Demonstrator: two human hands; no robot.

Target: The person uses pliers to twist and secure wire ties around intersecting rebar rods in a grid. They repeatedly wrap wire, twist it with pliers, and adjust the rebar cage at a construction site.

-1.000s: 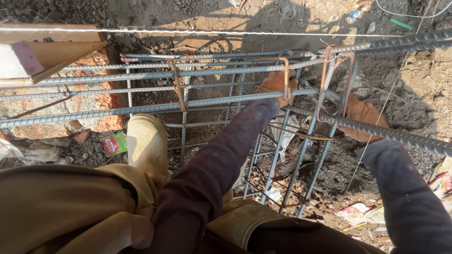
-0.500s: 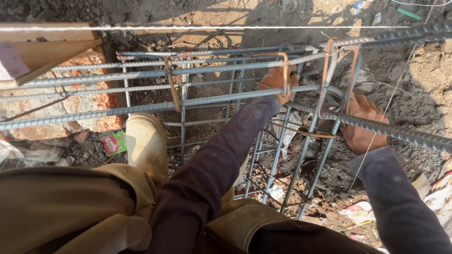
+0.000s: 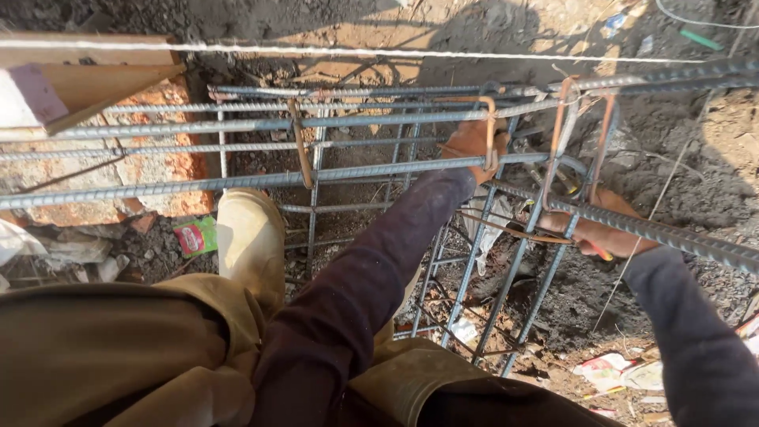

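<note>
Rebar cage (image 3: 379, 170) lies level over a dirt trench beside a brick wall (image 3: 118, 178). Several rusty stirrups (image 3: 299, 142) already stand along its long bars, and one more ring (image 3: 490, 134) sits where the left hand (image 3: 473, 141) clenches a bar. Beneath a thick bar, the right hand (image 3: 601, 229) grips a yellow-handled tool (image 3: 599, 251), so tying near that end looks unfinished.

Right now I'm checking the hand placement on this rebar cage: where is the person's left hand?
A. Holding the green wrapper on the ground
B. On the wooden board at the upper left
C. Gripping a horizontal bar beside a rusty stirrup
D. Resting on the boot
C: the left hand closes its grip on a long horizontal bar of the cage, right beside a rusty stirrup.
</note>
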